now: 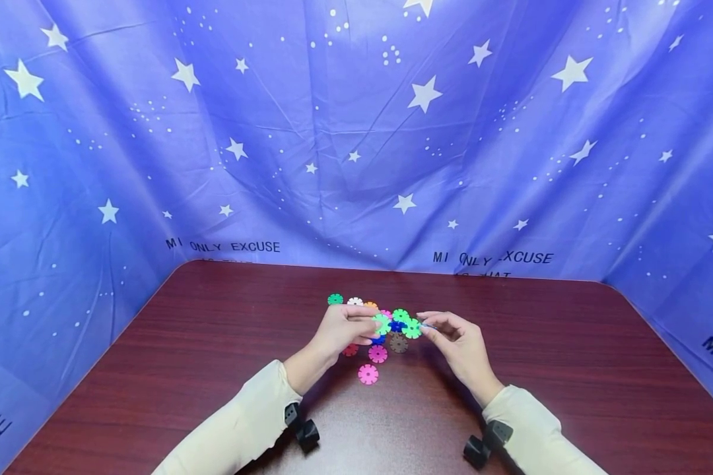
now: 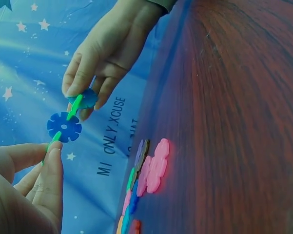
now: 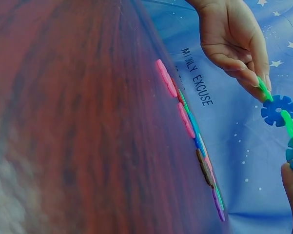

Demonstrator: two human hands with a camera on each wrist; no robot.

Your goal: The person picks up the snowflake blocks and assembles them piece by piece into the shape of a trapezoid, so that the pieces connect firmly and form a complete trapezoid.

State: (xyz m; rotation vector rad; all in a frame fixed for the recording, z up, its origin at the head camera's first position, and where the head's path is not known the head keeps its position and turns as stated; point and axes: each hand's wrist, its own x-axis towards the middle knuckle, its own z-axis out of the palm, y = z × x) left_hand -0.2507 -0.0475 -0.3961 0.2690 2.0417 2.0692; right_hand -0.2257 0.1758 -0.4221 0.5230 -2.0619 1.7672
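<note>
A short chain of notched plastic snowflake discs hangs between my two hands above the table. My left hand (image 1: pixel 339 330) pinches the light green disc (image 1: pixel 383 324) at one end between thumb and fingertips. A dark blue disc (image 2: pixel 64 127) is slotted onto it, followed by a second light green disc (image 1: pixel 412 328). At the other end a blue disc (image 2: pixel 88 99) sits crosswise in that green one, and my right hand (image 1: pixel 460 343) pinches it between thumb and fingers. In the right wrist view, only part of the right hand shows at the edge.
Loose discs lie on the dark red wooden table (image 1: pixel 214 369) under and around the hands: pink (image 1: pixel 368 374), brown (image 1: pixel 399 343), dark green (image 1: pixel 335 299), white (image 1: pixel 354 301) and several others, some hidden by the left hand. A blue star-printed curtain (image 1: pixel 356 132) stands behind the table.
</note>
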